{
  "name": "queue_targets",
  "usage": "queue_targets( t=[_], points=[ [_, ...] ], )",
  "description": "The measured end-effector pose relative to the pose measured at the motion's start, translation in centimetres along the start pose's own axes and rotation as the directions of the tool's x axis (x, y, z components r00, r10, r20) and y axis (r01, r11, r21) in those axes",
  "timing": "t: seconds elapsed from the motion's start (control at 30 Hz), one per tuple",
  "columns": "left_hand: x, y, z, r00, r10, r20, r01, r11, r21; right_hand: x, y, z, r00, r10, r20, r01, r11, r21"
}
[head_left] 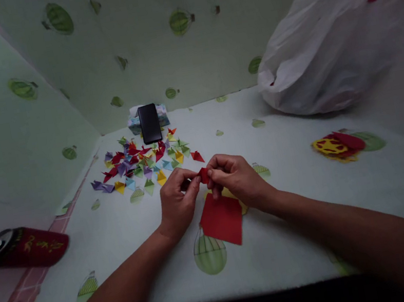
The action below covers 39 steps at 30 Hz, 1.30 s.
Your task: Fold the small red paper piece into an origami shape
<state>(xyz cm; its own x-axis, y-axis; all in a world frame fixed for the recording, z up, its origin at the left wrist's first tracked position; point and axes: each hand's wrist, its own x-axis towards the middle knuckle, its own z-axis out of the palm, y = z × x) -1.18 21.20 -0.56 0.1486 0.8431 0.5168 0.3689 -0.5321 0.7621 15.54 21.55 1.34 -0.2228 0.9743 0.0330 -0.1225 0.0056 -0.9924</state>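
Between my two hands is a small folded piece of red paper (204, 175). My left hand (179, 199) pinches its left side between thumb and fingers. On the other side, the thumb and forefinger of my right hand (236, 179) grip it too. Below them a flat red paper square (222, 219) lies on the table, with a yellow piece (244, 208) partly hidden under it. Many small folded paper cranes (141, 161) in several colours are spread to the left beyond my hands. One red crane (197, 156) sits just past my fingers.
A phone (150, 123) leans on a tissue pack (134, 123) behind the cranes. A red drink can (23, 248) is at the left edge. A white plastic bag (316, 47) stands at the back right, with a red and yellow paper item (336, 146) in front of it.
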Motion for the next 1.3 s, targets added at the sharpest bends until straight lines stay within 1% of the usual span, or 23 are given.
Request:
queue_targets(
  t=[0.1, 0.2, 0.27, 0.33, 0.43, 0.53, 0.63, 0.73, 0.87, 0.97, 1.17, 1.3],
  points=[
    [-0.06, -0.15, 0.11, 1.000, 0.001, -0.024, -0.003, 0.997, -0.079, -0.01, -0.01, 0.08, 0.999, 0.021, -0.041, -0.019, 0.999, 0.046],
    [0.00, -0.24, 0.30, 0.998, 0.009, -0.063, -0.019, 0.985, -0.173, 0.07, 0.16, 0.18, 0.995, 0.071, -0.069, -0.060, 0.986, 0.158],
    [0.08, -0.30, 0.38, 0.996, 0.023, -0.089, -0.040, 0.981, -0.190, 0.10, 0.31, 0.22, 0.991, 0.118, -0.061, -0.101, 0.969, 0.227],
    [0.16, -0.37, 0.35, 0.994, 0.052, -0.099, -0.068, 0.984, -0.162, 0.09, 0.42, 0.22, 0.989, 0.142, -0.042, -0.127, 0.959, 0.253],
    [0.23, -0.45, 0.14, 0.987, 0.142, -0.079, -0.144, 0.989, -0.018, 0.00, 0.50, 0.16, 0.994, 0.111, -0.024, -0.104, 0.974, 0.202],
    [0.25, -0.38, -0.09, 0.971, 0.233, -0.055, -0.223, 0.963, 0.148, -0.13, 0.50, 0.13, 0.999, 0.049, -0.003, -0.048, 0.994, 0.102],
    [0.25, -0.16, -0.15, 0.965, 0.261, -0.038, -0.247, 0.944, 0.217, -0.20, 0.56, 0.11, 1.000, 0.007, 0.020, -0.008, 0.999, 0.045],
    [0.27, 0.04, -0.10, 0.968, 0.249, -0.027, -0.238, 0.948, 0.212, -0.11, 0.73, 0.03, 0.999, -0.037, 0.030, 0.036, 0.999, 0.029],
    [0.32, 0.10, -0.01, 0.977, 0.211, -0.033, -0.203, 0.966, 0.158, 0.10, 0.89, -0.10, 0.996, -0.081, 0.034, 0.081, 0.997, 0.013],
    [0.33, 0.08, -0.01, 0.980, 0.200, -0.016, -0.196, 0.970, 0.146, 0.10, 0.79, -0.12, 0.993, -0.111, 0.041, 0.113, 0.993, -0.038],
    [0.36, 0.11, -0.05, 0.979, 0.202, -0.010, -0.198, 0.968, 0.152, -0.15, 0.54, -0.15, 0.988, -0.140, 0.072, 0.148, 0.981, -0.128],
    [0.33, 0.11, -0.05, 0.979, 0.202, -0.016, -0.197, 0.968, 0.157, -0.19, 0.54, -0.21, 0.985, -0.147, 0.089, 0.159, 0.977, -0.145]
  ],
)
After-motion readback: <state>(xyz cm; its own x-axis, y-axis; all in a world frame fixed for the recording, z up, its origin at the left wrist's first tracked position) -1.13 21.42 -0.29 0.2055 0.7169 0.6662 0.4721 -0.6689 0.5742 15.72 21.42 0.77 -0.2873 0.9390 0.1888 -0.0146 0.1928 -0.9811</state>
